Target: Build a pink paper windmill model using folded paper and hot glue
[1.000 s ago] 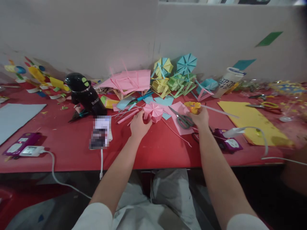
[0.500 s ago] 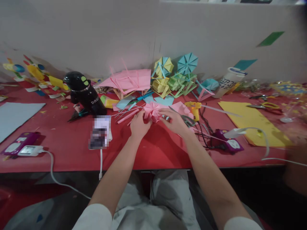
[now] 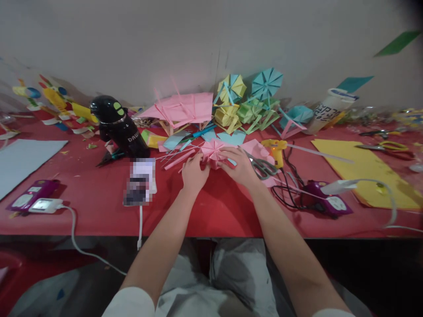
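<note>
A pink folded-paper umbrella top (image 3: 213,151), pleated like a star, sits between my two hands over the red table (image 3: 211,207). From the left, my left hand (image 3: 194,172) grips its edge with curled fingers. My right hand (image 3: 238,165) holds the opposite side, its fingers laid over the pleats and the thumb below. The underside of the pink paper is hidden. Left of my hands lie pink paper strips (image 3: 180,159). Grey-handled scissors (image 3: 264,168) rest just right of my right hand.
Behind stand folded paper pieces: a blue one (image 3: 267,83), a yellow one (image 3: 228,115) and a green one (image 3: 253,111). A yellow glue gun (image 3: 276,152) and a purple power strip (image 3: 327,200) lie right. A black bottle (image 3: 120,127) and a phone (image 3: 140,182) are left.
The whole view has shifted slightly, so most things appear farther right. Both hands stay on the pink paper, and the right hand's fingers have moved a little over it.
</note>
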The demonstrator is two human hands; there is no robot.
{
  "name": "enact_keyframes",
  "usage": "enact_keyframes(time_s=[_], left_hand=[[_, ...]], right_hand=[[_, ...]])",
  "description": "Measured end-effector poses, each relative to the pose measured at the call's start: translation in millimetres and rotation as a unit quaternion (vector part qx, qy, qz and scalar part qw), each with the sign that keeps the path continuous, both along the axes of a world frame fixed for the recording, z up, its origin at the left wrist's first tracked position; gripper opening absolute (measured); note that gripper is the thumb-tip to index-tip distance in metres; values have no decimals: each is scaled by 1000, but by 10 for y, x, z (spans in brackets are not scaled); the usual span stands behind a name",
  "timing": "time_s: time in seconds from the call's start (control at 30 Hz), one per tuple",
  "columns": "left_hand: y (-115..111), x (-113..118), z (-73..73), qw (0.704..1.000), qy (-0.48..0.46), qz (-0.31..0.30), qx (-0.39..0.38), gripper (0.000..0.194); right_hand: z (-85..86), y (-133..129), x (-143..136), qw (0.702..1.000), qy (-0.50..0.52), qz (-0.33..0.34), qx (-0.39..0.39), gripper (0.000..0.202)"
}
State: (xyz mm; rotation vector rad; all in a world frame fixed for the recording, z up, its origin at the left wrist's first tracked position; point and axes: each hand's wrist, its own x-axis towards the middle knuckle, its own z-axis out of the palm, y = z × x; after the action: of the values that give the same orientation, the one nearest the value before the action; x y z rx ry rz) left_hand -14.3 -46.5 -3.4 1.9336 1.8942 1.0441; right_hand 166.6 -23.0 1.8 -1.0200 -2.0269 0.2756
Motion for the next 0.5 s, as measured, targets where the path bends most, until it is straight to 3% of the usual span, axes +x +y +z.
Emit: enact_keyframes(time_s=[0.17, 0.33, 0.5], left_hand=[[27, -5, -32, 999, -32, -14, 3, 19], [56, -27, -76, 997, -57, -40, 25, 21], [68, -47, -89, 996, -64, -50, 38, 22]], right_hand=[[-72, 44, 75, 993, 59, -97, -18, 31], [-195, 50, 39, 973, 156, -76, -154, 44], [-202, 30, -8, 960, 205, -68, -176, 43]])
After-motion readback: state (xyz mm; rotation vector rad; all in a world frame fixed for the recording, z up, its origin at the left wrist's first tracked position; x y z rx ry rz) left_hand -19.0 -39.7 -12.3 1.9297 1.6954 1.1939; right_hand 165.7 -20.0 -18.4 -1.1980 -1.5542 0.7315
